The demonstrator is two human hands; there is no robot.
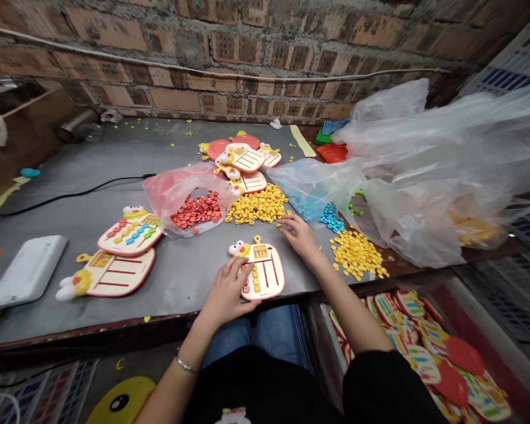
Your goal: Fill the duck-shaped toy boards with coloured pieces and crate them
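Observation:
A cream toy board (271,277) with a red rim and a yellow duck-like head lies flat in front of me. Yellow pieces and red pieces sit in its left slots; its right slots show bare. My left hand (227,292) grips the board's left side, thumb along the lower edge and fingers over the left slots. At the near right edge of a loose pile of yellow pieces (260,205) is my right hand (299,237), its fingertips drawn together. Whether a piece is between them is too small to see.
A pink bag holds red pieces (198,210); blue pieces (331,218) spill from a clear bag (309,182). More yellow pieces (360,254) lie right. Boards are stacked left (121,274) and behind (247,159). A white power bank (29,268) stands left; a bin of boards (424,347) is below right.

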